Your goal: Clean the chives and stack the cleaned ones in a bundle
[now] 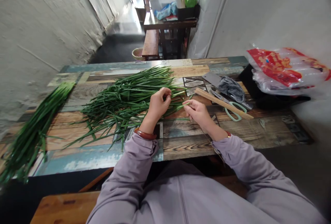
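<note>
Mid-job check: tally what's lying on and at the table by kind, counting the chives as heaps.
Heaps of chives: 2
Bundle of bamboo skewers: 1
Green-handled scissors: 1
Cleaver: 1
Grey cloth: 1
Red-printed plastic bag: 1
Total: 7

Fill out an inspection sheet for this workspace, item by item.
Surface: patchwork wood-print table, worn finish.
Job's things: chive pile at centre; separate chive bundle at left.
Clutter: skewers, scissors, cleaver, grey cloth, printed plastic bag at right.
Grippers: left hand closed on chive stalks; right hand pinches their ends.
Cables: nothing seen.
Surroundings: bench and loaded table behind.
</note>
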The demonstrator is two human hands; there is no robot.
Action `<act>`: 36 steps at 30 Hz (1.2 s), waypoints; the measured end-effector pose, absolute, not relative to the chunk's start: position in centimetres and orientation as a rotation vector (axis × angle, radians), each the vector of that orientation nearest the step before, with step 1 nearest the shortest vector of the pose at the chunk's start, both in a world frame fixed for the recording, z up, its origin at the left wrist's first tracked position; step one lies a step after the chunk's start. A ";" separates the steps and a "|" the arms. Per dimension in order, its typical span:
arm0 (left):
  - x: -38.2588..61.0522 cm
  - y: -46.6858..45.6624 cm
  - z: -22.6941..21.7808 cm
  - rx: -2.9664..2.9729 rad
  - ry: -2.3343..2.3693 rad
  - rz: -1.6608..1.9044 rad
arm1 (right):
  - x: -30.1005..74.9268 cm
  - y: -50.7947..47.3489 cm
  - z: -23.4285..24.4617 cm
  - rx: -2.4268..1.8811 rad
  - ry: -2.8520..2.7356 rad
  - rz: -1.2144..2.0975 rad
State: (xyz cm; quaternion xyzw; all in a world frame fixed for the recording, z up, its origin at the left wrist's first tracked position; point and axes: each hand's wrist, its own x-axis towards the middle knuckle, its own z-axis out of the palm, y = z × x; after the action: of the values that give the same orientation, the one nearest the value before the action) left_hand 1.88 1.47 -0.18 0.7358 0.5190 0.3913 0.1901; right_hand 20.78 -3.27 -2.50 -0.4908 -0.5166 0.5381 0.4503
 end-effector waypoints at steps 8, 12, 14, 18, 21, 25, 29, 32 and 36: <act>2.6 0.5 0.2 1.921 1.270 1.029 | 20.6 -3.7 -1.5 -1.148 -1.268 1.237; 2.8 0.2 0.5 1.904 1.203 1.015 | 20.6 -3.9 -1.1 -1.158 -1.271 1.204; 3.0 0.0 0.6 1.895 1.171 1.015 | 20.6 -3.9 -1.0 -1.161 -1.282 1.188; 3.3 -0.4 0.8 1.863 1.125 1.012 | 20.7 -3.9 -1.0 -1.174 -1.324 1.161; 3.5 -0.6 0.9 1.816 1.114 1.008 | 20.8 -3.9 -1.1 -1.182 -1.350 1.134; 3.6 -0.7 1.0 1.763 1.083 1.009 | 20.9 -3.9 -1.1 -1.195 -1.372 1.093; 3.8 -0.8 0.8 1.722 1.081 1.043 | 20.9 -3.9 -1.2 -1.190 -1.387 1.076; 3.8 -0.8 0.7 1.695 1.087 1.065 | 20.9 -4.0 -1.2 -1.197 -1.390 1.081; 3.8 -0.9 0.8 1.665 1.091 1.075 | 20.9 -4.2 -1.0 -1.207 -1.392 1.079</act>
State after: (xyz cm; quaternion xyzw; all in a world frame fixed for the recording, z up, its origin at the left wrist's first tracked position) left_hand 3.84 -0.87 0.80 0.6660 0.4363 0.4302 0.4255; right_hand 20.93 -4.15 -1.02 -0.4952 -0.5710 0.4428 0.4823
